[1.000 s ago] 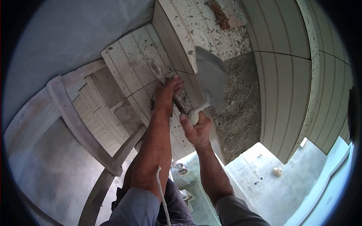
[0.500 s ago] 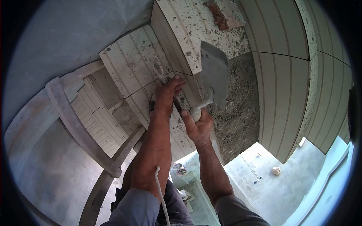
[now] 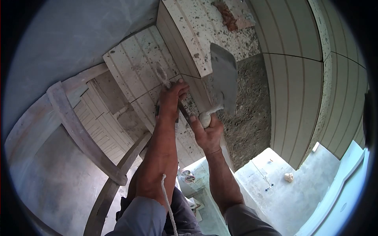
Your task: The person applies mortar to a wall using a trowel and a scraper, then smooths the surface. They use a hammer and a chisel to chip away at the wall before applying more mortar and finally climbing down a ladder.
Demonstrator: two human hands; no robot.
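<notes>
In my right hand [image 3: 209,135] is the rounded handle of a trowel [image 3: 223,70]. Its broad grey blade, smeared with mortar, lies over the bed of rough mortar [image 3: 246,114]. My left hand [image 3: 171,98] is closed around a slim tool [image 3: 184,110] with a dark shaft and a pale, crusted end. The shaft runs down toward my right thumb; what its lower end is, I cannot make out. Below my left hand lie speckled, grooved step tiles [image 3: 147,67]. A small dark object is partly hidden behind my left wrist.
A wooden ladder-like frame [image 3: 78,126] stands on the left. Ahead, a broken brick piece [image 3: 228,17] lies on the upper step. Grooved tiled steps [image 3: 293,106] run along the right. A floor with small debris [image 3: 288,177] shows far below, and a white cord [image 3: 167,200] hangs near my left arm.
My left hand and the slim tool have shifted slightly to the left. The trowel and my right hand have barely moved.
</notes>
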